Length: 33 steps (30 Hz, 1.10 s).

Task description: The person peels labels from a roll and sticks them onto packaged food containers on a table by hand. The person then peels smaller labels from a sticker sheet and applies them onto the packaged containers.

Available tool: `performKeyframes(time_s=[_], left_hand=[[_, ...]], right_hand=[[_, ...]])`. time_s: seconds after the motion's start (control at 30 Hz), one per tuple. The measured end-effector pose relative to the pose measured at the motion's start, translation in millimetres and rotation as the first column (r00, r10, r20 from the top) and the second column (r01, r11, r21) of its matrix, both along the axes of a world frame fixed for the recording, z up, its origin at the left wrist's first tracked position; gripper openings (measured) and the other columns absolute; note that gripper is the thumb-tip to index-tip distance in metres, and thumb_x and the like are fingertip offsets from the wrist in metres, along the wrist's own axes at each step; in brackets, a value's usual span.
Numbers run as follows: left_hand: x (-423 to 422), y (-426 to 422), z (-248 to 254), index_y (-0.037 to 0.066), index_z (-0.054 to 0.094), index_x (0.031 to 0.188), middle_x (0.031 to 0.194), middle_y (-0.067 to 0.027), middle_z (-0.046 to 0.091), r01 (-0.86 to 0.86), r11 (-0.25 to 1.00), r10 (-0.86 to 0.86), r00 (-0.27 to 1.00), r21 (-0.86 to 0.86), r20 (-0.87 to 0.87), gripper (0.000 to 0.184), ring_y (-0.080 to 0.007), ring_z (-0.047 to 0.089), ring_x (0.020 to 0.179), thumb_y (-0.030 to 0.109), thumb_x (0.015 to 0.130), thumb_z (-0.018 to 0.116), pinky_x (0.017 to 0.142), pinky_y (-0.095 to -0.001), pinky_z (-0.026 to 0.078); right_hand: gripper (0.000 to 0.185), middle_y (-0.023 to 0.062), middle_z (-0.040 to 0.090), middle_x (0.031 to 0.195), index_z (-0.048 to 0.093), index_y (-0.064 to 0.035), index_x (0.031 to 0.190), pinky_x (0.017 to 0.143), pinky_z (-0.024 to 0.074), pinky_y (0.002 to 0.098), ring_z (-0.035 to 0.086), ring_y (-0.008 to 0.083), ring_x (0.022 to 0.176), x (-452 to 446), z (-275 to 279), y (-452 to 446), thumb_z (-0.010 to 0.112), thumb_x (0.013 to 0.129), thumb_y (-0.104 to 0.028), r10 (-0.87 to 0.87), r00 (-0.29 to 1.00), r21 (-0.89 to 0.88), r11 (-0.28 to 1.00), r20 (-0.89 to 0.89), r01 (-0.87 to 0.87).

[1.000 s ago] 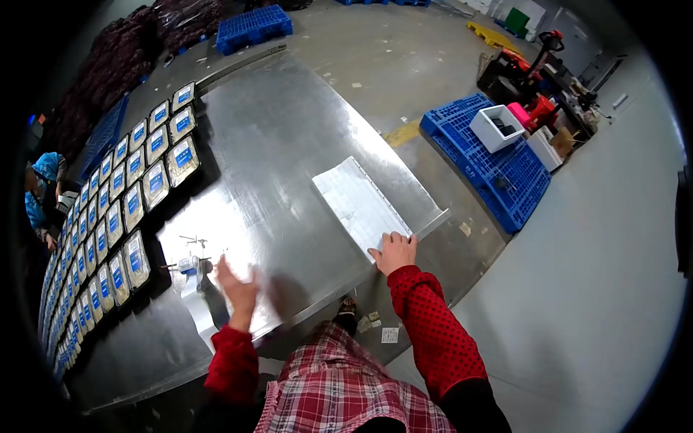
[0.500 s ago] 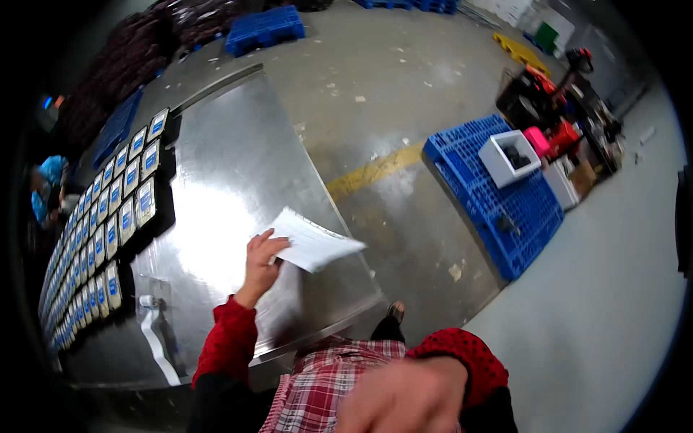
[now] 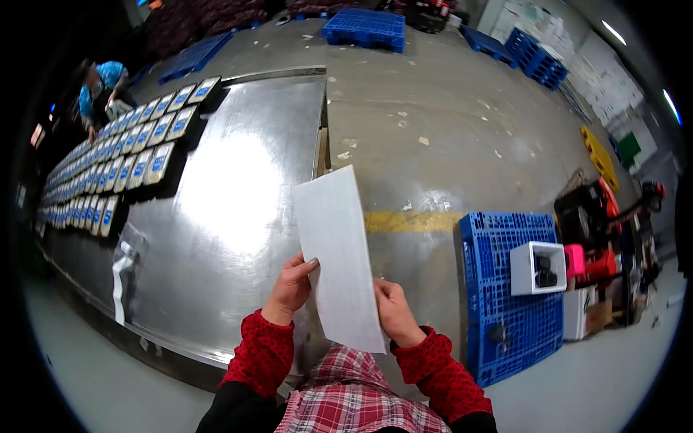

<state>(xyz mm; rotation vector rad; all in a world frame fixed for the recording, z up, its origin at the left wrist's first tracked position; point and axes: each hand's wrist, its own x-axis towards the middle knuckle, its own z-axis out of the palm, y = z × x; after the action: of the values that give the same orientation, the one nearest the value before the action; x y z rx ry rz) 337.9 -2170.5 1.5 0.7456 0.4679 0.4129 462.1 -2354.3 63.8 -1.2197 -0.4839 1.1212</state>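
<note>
A white paper sheet or thin stack (image 3: 338,260) is held up in front of me, past the near right edge of the metal table (image 3: 216,274). My left hand (image 3: 292,286) grips its left edge, thumb on the face. At its lower right edge my right hand (image 3: 394,310) is closed on it, with some fingers hidden behind. On the table's left side, a strip of white labels (image 3: 118,285) trails from a small roll in a clear holder. Rows of packed trays with blue labels (image 3: 158,164) cover the table's far left.
A co-worker in blue sleeves (image 3: 110,74) is beyond the trays. Right of the table, a blue pallet (image 3: 480,303) bears a white box (image 3: 520,268). Behind it stands a red pallet jack (image 3: 608,198). Another blue pallet (image 3: 364,27) lies at the back.
The paper has been lifted off the table and turned upright. My right hand, free half a second ago, now grips it too. The view has swung to the right.
</note>
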Motion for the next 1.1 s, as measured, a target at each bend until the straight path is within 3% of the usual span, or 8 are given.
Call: performKeyframes(time_s=[0.27, 0.3, 0.37, 0.4, 0.57, 0.67, 0.77, 1.1], left_hand=[[136.8, 3.4, -15.5, 0.002, 0.064, 0.106, 0.078, -0.0022, 0.065, -0.277, 0.952, 0.294, 0.945, 0.127, -0.144, 0.057, -0.0145, 0.061, 0.059, 0.053, 0.103, 0.039, 0.053, -0.0266, 0.051], [157.3, 14.6, -12.3, -0.003, 0.057, 0.119, 0.081, -0.0033, 0.061, -0.3, 0.954, 0.298, 0.948, -0.002, -0.113, 0.038, -0.0108, 0.057, 0.063, 0.027, 0.096, 0.058, 0.052, -0.0233, 0.047], [174.7, 6.8, 13.8, -0.006, 0.052, 0.125, 0.085, -0.0073, 0.06, -0.214, 0.973, 0.209, 0.976, 0.083, 0.057, 0.046, -0.0138, 0.055, 0.065, 0.029, 0.096, 0.058, 0.053, -0.024, 0.045], [196.8, 30.9, 11.5, -0.008, 0.046, 0.132, 0.089, -0.0111, 0.057, 0.009, 0.994, 0.062, 0.785, -0.113, 0.616, 0.061, -0.0187, 0.052, 0.068, 0.041, 0.097, 0.05, 0.059, -0.0293, 0.045], [252.8, 57.2, 36.1, -0.007, 0.04, 0.136, 0.097, -0.0117, 0.054, 0.063, 0.943, 0.183, 0.722, -0.327, 0.667, 0.07, -0.0227, 0.052, 0.081, 0.052, 0.099, 0.034, 0.075, -0.0343, 0.044], [294.5, 86.3, 2.2, -0.004, 0.039, 0.132, 0.096, -0.0107, 0.054, -0.129, 0.989, 0.145, 0.947, -0.073, 0.286, 0.061, -0.019, 0.054, 0.083, 0.046, 0.098, 0.044, 0.074, -0.0311, 0.047], [357.0, 141.7, -48.7, -0.004, 0.038, 0.136, 0.105, -0.016, 0.054, -0.021, 0.991, 0.089, 0.851, -0.135, 0.518, 0.062, -0.0225, 0.057, 0.083, 0.044, 0.098, 0.046, 0.071, -0.0336, 0.05], [493.0, 211.9, -24.2, -0.011, 0.041, 0.132, 0.106, -0.0137, 0.055, -0.442, 0.878, 0.478, 0.805, -0.183, 0.352, 0.069, -0.0227, 0.055, 0.096, 0.048, 0.096, 0.047, 0.083, -0.0308, 0.048]], right_hand=[[0.016, 0.0016, 0.064, 0.082, 0.066, 0.0047, 0.098, 0.07, 0.0479, 0.0244, 0.057, 0.0073, 0.076, 119.7, 7.6, 83.0, 0.065, 0.094, -0.01, 0.129, 0.972, 0.002, 0.991, 0.196, -0.132], [0.015, 0.0024, 0.066, 0.084, 0.067, 0.0046, 0.1, 0.071, 0.0492, 0.0248, 0.059, 0.0078, 0.078, 133.1, 6.7, 93.6, 0.065, 0.093, -0.009, 0.155, 0.961, 0.013, 0.987, 0.228, -0.162], [0.018, 0.0038, 0.068, 0.088, 0.065, 0.0037, 0.107, 0.073, 0.0492, 0.024, 0.06, 0.008, 0.08, 165.7, 5.7, 105.0, 0.065, 0.094, -0.009, 0.21, 0.958, 0.001, 0.977, 0.197, -0.214], [0.016, 0.0055, 0.069, 0.089, 0.065, 0.0022, 0.107, 0.074, 0.0499, 0.0245, 0.062, 0.0089, 0.081, 183.9, 8.1, 109.5, 0.062, 0.095, -0.008, 0.244, 0.955, -0.009, 0.969, 0.171, -0.246], [0.006, 0.0056, 0.068, 0.084, 0.064, -0.001, 0.096, 0.073, 0.0503, 0.0256, 0.063, 0.0115, 0.079, 262.7, 18.1, 151.1, 0.06, 0.095, -0.005, 0.25, 0.968, -0.002, 0.968, 0.009, -0.25], [0.025, 0.0055, 0.066, 0.079, 0.062, -0.0013, 0.097, 0.065, 0.0508, 0.0273, 0.063, 0.0116, 0.072, 301.4, 27.5, 190.9, 0.076, 0.082, -0.016, 0.39, 0.792, 0.012, 0.894, 0.469, -0.448], [0.037, 0.011, 0.061, 0.072, 0.061, -0.0033, 0.09, 0.06, 0.0508, 0.0336, 0.063, 0.0238, 0.063, 336.9, 28.5, 229.9, 0.08, 0.076, -0.032, 0.297, 0.468, -0.043, 0.877, 0.832, -0.479], [0.022, 0.0122, 0.063, 0.078, 0.062, -0.0022, 0.085, 0.058, 0.0492, 0.0327, 0.061, 0.0202, 0.062, 496.3, 28.0, 345.6, 0.076, 0.078, -0.018, 0.329, 0.293, -0.115, 0.816, 0.898, -0.566]])
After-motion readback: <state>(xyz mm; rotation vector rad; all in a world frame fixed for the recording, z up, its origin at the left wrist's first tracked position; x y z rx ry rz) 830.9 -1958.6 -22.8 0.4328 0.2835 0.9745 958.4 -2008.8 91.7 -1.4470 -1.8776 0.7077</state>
